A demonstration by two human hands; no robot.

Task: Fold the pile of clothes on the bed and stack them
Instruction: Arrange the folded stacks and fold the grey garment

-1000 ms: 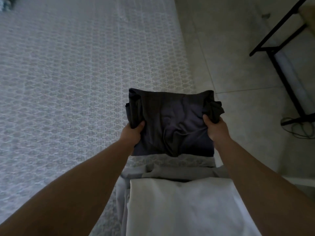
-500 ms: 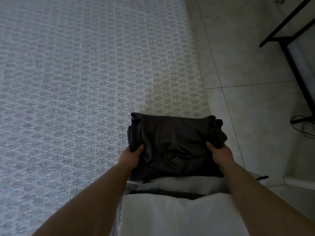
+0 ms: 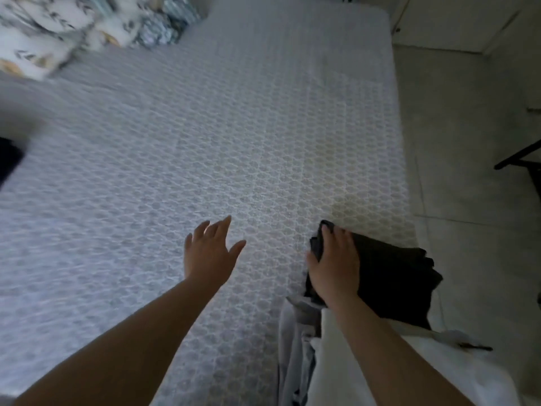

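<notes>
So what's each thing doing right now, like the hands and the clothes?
Left hand: open, fingers spread, over the bed, holding nothing.
Right hand: flat, pressing on the dark garment.
Dark garment: folded, lying on top of the stack.
Stack of light clothes: folded, under the dark garment, at the bed's edge.
Bed: covered with a patterned sheet.
Pillows: at the far end, blurred.

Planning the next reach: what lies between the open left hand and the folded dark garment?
Only bare patterned grey bedcover, seen in the head view, separates the left hand from the folded dark garment.
</notes>
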